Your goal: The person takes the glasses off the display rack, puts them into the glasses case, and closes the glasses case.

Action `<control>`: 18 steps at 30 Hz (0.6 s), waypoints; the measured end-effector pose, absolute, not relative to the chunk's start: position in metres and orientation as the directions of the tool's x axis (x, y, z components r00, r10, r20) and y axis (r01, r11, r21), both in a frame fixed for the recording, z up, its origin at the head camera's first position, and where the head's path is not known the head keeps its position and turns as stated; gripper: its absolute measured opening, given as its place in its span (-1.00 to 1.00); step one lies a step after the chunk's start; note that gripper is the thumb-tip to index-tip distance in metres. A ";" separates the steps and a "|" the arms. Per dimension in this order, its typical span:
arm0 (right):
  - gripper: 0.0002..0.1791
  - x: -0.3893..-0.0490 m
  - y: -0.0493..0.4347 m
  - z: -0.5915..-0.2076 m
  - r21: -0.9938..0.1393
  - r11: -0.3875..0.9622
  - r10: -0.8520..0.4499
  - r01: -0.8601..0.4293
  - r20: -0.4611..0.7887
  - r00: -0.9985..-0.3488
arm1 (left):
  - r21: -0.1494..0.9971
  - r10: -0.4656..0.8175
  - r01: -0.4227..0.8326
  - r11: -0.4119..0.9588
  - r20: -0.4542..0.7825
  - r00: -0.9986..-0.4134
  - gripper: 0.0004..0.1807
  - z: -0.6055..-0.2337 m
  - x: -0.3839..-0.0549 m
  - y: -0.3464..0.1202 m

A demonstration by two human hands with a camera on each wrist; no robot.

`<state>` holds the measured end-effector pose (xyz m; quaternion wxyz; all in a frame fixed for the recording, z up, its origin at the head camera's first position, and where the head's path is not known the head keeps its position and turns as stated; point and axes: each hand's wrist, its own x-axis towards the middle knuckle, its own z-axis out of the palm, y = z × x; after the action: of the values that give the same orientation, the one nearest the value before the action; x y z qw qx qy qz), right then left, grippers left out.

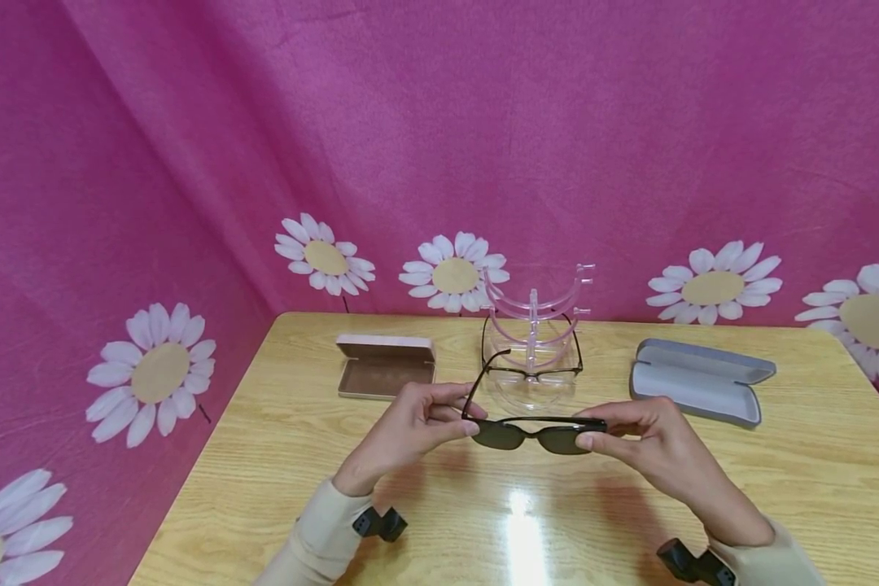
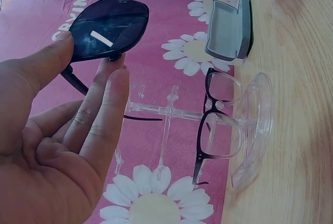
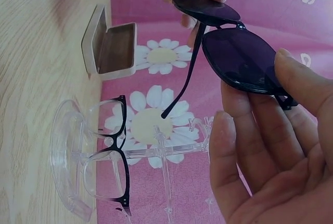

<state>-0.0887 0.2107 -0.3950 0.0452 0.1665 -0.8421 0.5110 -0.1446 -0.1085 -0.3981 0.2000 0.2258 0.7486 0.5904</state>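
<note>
Both hands hold a pair of black sunglasses (image 1: 500, 436) above the table, lenses toward the wearer. At the left end, my left hand (image 1: 404, 431) pinches the frame between thumb and fingers. The right hand (image 1: 655, 446) pinches the opposite end, its thumb on the dark lens (image 3: 242, 60). One temple arm (image 3: 188, 81) sticks out, away from me, on the left side; the other lies folded along the top of the lenses. Just beyond them, black-framed clear eyeglasses (image 1: 533, 374) sit on the lowest tier of a transparent display stand (image 1: 533, 313).
An open eyeglass case with brown lining (image 1: 388, 378) stands at the back left of the wooden table (image 1: 264, 472). Another open case, grey (image 1: 703, 391), lies at the back right. A pink curtain with daisies (image 1: 557, 146) hangs right behind the table.
</note>
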 end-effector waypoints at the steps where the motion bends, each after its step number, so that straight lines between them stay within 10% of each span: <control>1: -0.83 -0.089 0.211 -0.395 -0.845 0.426 -0.233 -0.323 0.243 -0.942 | 0.974 0.574 0.100 0.202 -0.035 -0.818 -0.40 -0.398 -0.145 -0.108; 18: -0.84 -0.091 0.213 -0.397 -0.853 0.399 -0.260 -0.337 0.247 -0.934 | 0.956 0.576 0.150 0.253 -0.024 -0.817 -0.57 -0.400 -0.144 -0.107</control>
<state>-0.0906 0.2126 -0.3970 0.0372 0.1784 -0.8357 0.5181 -0.1443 -0.1072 -0.3997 0.1888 0.2362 0.7687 0.5637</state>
